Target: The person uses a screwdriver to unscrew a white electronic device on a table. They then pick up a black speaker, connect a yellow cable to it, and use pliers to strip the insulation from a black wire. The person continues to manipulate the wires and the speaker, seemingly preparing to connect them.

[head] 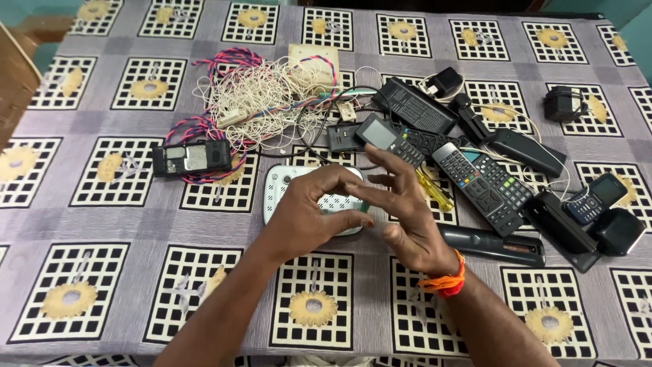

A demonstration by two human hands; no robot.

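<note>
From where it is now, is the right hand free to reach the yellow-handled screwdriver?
Probably yes. The right hand is open and holds nothing, and the screwdriver lies uncovered on the tablecloth just beyond its fingers, beside the grey remote.

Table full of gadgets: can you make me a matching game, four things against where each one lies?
Things:
1. white router
2. yellow-handled screwdriver
3. tangle of white wire
4. small phone with keypad

Places:
A. far right, beside a black box
B. under the two hands
C. far side, left of the remotes
D. between the right hand and a grey-buttoned remote

Pairs: 1-B, 2-D, 3-C, 4-A
</note>
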